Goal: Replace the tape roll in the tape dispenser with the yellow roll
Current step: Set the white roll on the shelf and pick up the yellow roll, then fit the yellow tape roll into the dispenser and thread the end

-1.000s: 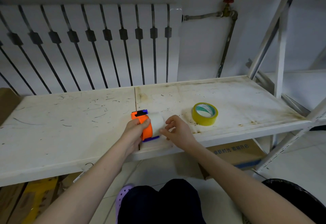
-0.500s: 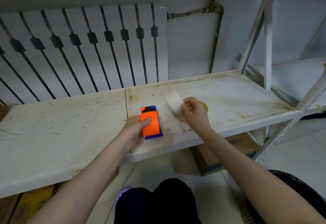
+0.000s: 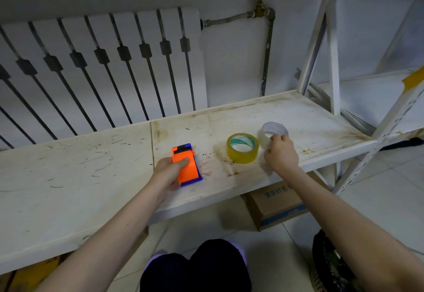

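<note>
Dispenser (image 3: 186, 165): my left hand (image 3: 165, 173) clasps it.
Yellow roll (image 3: 242, 148): at 9 o'clock of my right hand (image 3: 280, 154).
Clear roll (image 3: 273, 133): pinched, now moved rightward.

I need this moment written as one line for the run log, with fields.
stage: old roll removed | left hand: holding dispenser on shelf | right hand: gripping clear roll | yellow roll: on shelf, untouched

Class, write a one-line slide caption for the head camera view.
Left hand steadies the orange tape dispenser while right hand sets the clear roll beside the yellow roll.
</note>
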Available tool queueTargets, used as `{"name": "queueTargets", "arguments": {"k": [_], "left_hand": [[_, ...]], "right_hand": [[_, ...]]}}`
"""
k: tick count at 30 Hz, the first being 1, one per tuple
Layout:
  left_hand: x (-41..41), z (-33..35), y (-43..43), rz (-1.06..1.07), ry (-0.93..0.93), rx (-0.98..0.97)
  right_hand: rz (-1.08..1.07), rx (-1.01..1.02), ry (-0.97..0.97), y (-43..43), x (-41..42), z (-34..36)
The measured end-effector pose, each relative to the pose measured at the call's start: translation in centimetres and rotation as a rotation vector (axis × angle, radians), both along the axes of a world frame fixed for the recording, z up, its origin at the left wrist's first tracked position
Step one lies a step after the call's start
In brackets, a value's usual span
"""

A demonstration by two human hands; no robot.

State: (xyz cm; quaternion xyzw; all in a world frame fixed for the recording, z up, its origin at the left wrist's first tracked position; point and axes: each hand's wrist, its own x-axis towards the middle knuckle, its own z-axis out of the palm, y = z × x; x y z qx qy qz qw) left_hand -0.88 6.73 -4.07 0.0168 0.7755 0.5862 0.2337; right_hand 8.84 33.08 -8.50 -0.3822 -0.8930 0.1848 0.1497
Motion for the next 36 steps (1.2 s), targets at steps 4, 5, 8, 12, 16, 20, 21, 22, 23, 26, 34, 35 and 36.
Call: {"name": "queueTargets", "arguments": {"k": [4, 5, 8, 12, 16, 20, 21, 22, 23, 26, 34, 35, 36], "left_hand": [[0.2, -0.4, -0.4, -0.022, 0.046, -0.034], [0.1, -0.5, -0.5, -0.025, 0.052, -0.043], [0.1, -0.7, -1.0, -0.032, 0.071, -0.061], [0.2, -0.9, -1.1, -0.047, 0.076, -0.036], [0.5, -0.8, -1.3, -0.051, 0.083, -0.03], [0.3, -0.9, -1.7, -0.039, 0.089, -0.037], [0.2, -1.0, -1.8, -0.039, 0.092, -0.039], [0.2, -1.1, -1.9, -0.04, 0.094, -0.04], [0.1, -1.2, -1.9, -0.043, 0.094, -0.038], [0.0, -1.4, -2.1, -0.047, 0.1, -0.026], [-0.3, -2.0, -2.5, 0.064, 0.243, -0.031], [-0.2, -2.0, -2.5, 0.071, 0.276, -0.036], [-0.2, -2.0, -2.5, 0.066, 0.297, -0.039]], "right_hand": [[-0.023, 0.003, -0.076, -0.3, -0.1, -0.6], [-0.024, 0.0, -0.067, -0.5, -0.1, -0.7], [0.006, 0.025, 0.073, -1.6, -0.5, -0.3], [0.269, 0.18, 0.2, -4.2, -1.5, 0.0], [0.319, 0.263, 0.011, -5.4, -2.5, -0.5], [0.268, 0.279, -0.131, -5.5, -3.2, -0.8], [0.258, 0.284, -0.147, -5.6, -3.3, -0.8], [0.255, 0.281, -0.148, -5.7, -3.3, -0.7], [0.255, 0.264, -0.119, -5.9, -3.2, -0.5], [0.247, 0.058, 0.135, -6.2, -2.8, 0.8], [0.304, -0.746, 0.517, -10.0, -1.7, 4.3], [0.307, -0.733, 0.484, -10.4, -1.5, 4.1], [0.312, -0.702, 0.455, -10.8, -1.4, 3.7]]}}
